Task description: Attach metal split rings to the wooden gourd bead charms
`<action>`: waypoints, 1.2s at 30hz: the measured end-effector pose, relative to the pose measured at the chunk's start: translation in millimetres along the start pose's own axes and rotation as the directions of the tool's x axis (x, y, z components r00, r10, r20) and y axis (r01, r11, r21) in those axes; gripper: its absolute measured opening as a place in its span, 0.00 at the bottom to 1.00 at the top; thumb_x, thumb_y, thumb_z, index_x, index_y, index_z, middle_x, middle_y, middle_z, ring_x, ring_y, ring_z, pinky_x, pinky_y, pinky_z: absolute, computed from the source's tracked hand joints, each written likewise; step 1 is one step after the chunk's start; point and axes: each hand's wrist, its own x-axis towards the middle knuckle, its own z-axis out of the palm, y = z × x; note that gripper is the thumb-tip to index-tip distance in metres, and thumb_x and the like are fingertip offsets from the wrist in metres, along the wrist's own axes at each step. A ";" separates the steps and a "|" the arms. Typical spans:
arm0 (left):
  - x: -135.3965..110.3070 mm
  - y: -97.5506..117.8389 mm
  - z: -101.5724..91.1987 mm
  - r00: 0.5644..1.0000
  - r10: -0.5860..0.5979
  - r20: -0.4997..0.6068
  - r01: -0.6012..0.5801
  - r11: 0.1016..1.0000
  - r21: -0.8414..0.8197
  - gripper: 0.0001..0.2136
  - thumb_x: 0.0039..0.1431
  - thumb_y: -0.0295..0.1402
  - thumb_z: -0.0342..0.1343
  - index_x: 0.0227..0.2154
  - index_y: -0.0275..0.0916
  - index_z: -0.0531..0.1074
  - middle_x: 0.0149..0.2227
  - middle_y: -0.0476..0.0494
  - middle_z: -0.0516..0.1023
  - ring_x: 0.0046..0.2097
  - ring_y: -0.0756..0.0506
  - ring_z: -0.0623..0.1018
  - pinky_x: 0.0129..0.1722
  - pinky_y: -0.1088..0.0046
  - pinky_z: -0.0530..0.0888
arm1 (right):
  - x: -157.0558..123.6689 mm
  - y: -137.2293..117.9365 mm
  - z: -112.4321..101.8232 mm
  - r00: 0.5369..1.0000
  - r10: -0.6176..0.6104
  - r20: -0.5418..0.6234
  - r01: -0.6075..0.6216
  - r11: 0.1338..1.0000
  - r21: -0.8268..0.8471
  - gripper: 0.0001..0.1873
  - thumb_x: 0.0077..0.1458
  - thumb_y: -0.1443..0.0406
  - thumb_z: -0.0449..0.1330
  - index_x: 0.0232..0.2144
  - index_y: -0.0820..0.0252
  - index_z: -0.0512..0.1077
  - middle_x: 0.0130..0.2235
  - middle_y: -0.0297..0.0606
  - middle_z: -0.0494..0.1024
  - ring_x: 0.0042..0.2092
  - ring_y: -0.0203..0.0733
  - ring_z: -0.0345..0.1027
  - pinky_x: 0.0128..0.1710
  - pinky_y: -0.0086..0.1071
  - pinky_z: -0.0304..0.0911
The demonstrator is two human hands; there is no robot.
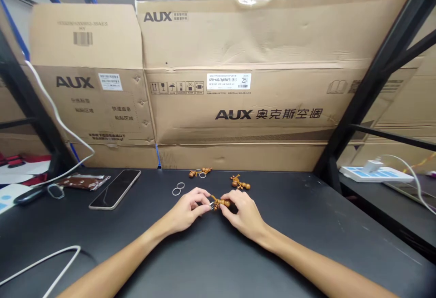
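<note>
Between the thumb and fingers of my left hand (190,208) is a small silver key ring (211,206), pinched and partly covered by the fingertips. My right hand (245,214) grips a brown wooden gourd pendant (224,202) with a cord and small beads that reach toward the ring. Whether the cord is looped through the ring I cannot tell. Two loose key rings (176,191) lie just beyond my left hand. A second bunch of gourd pendants (242,184) rests behind my right hand. Farther back lie more gourd pendants (192,174) together with silver rings.
A smartphone (116,190) lies on the black table (218,261) to the left, near a brown wrapped packet (83,181) and glasses (55,191). A white cable (61,264) crosses the front left. Cardboard (235,125) stands behind; a power strip (378,174) sits at right.
</note>
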 end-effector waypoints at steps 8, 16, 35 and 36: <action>0.3 1.0 -1.7 0.998 0.034 -0.051 -0.029 0.995 0.092 0.13 0.61 0.41 0.51 0.29 0.37 0.73 0.47 0.43 0.70 0.33 0.51 0.71 0.35 0.75 0.70 | 0.0 0.6 0.1 0.993 -0.056 0.100 0.049 0.996 0.070 0.03 0.55 0.66 0.58 0.34 0.56 0.71 0.33 0.36 0.75 0.35 0.42 0.68 0.37 0.36 0.63; -4.7 -3.3 -0.4 0.969 0.223 -0.108 -0.141 0.854 0.501 0.07 0.62 0.34 0.49 0.36 0.40 0.71 0.47 0.41 0.69 0.44 0.44 0.71 0.47 0.66 0.67 | 1.0 2.3 -2.0 0.999 -0.048 -0.015 0.049 0.998 0.036 0.07 0.57 0.65 0.58 0.40 0.57 0.69 0.40 0.41 0.73 0.42 0.45 0.67 0.43 0.39 0.64; -8.4 -20.3 3.2 0.997 0.074 0.023 -0.067 0.676 0.734 0.27 0.66 0.49 0.40 0.61 0.38 0.59 0.64 0.38 0.58 0.64 0.39 0.58 0.63 0.58 0.56 | 9.8 11.4 -10.1 0.841 -0.048 0.539 0.054 0.999 0.004 0.36 0.59 0.43 0.45 0.63 0.54 0.53 0.66 0.38 0.48 0.67 0.50 0.38 0.65 0.48 0.36; -8.6 -20.3 3.1 0.997 0.077 0.027 -0.072 0.673 0.736 0.27 0.66 0.48 0.39 0.61 0.38 0.59 0.64 0.38 0.58 0.65 0.39 0.58 0.63 0.58 0.56 | 9.6 11.3 -9.7 0.843 -0.049 0.536 0.053 0.999 0.009 0.36 0.59 0.43 0.45 0.63 0.53 0.53 0.66 0.38 0.48 0.67 0.50 0.38 0.65 0.48 0.36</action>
